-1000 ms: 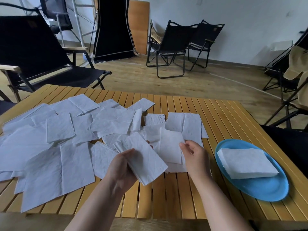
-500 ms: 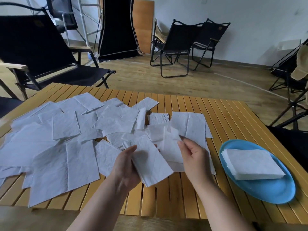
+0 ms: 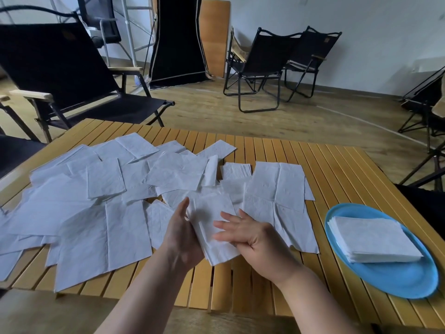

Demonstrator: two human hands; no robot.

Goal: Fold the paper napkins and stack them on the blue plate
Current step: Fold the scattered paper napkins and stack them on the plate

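A thin white paper napkin (image 3: 212, 227), light, limp and easily torn, is held just above the slatted wooden surface (image 3: 337, 179) at 6 o'clock. It is gripped by the left hand (image 3: 183, 235) along its left edge, while the right hand (image 3: 250, 233) presses it with straight fingers. Edges and corners are judged the best places for a hold. The blue round plate (image 3: 395, 278) with folded napkins lies at 3 o'clock.

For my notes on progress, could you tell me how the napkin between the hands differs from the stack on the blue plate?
The napkin in the hands is a single piece held above the table, tilted; the stack of folded napkins is many layers lying flat on the blue plate. The left hand and right hand touch the held napkin; nothing touches the stack. Both are white paper.
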